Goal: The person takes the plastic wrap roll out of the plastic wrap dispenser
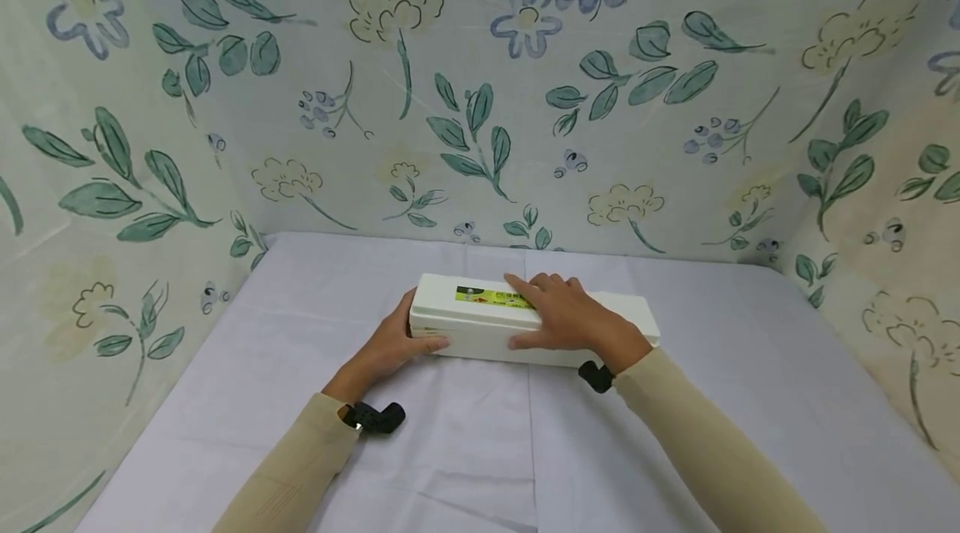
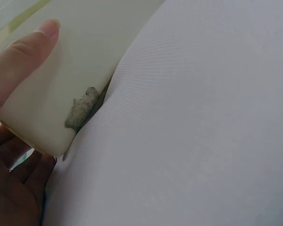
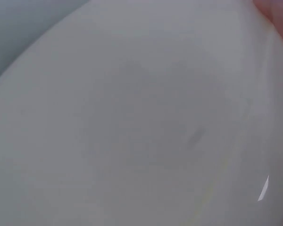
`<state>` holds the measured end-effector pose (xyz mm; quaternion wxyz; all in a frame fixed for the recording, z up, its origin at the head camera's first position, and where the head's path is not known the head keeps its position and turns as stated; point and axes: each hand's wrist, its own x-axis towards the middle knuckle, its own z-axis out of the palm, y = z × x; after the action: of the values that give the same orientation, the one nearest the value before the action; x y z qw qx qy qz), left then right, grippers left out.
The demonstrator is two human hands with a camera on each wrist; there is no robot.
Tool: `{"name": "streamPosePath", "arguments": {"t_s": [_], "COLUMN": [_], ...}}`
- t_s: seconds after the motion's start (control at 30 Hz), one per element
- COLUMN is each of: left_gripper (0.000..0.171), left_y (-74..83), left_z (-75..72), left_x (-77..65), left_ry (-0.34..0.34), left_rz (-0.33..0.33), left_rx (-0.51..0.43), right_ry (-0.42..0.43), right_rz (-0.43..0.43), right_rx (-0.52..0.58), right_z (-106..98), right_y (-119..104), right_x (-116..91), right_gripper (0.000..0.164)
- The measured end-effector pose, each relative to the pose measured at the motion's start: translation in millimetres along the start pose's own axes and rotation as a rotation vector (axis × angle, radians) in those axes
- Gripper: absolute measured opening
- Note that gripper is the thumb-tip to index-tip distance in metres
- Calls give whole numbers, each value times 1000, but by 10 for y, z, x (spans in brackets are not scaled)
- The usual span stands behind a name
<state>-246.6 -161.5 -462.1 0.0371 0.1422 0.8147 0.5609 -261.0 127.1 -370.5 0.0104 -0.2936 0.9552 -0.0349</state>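
A long white cling film box [image 1: 480, 341] lies crosswise on the cloth, with a yellow-green label [image 1: 487, 296] on its lid. At its left end my left hand [image 1: 390, 339] grips it, thumb along the front face and the other fingers around the end. My right hand [image 1: 566, 318] holds it from above, right of the middle, thumb on the front and fingers over the lid, covering part of the label. In the left wrist view, the box's white wall [image 2: 85, 61] bears a greyish patch [image 2: 81, 109] near its lower edge. White surface fills most of the right wrist view.
A white cloth [image 1: 465, 450] with creases covers the table under the box. Floral fabric [image 1: 480, 99] hangs behind the table and along both sides. Black wrist cameras sit on both wrists, just beyond the beige sleeves [image 1: 292, 466].
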Motion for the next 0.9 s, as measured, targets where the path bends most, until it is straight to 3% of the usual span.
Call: {"name": "streamPosePath", "arguments": {"t_s": [0.27,0.9], "left_gripper": [97,97], "left_y": [33,63], "left_z": [10,17], "left_x": [-13,-7], "left_ry": [-8,22], "left_rz": [-4,-35], "left_rx": [24,50], "right_ry": [-14,93], "right_rz": [-8,-54], "right_rx": [24,5], "right_z": [-45,-6], "right_y": [18,37], "right_x": [-1,-44], "right_gripper": [99,96]}}
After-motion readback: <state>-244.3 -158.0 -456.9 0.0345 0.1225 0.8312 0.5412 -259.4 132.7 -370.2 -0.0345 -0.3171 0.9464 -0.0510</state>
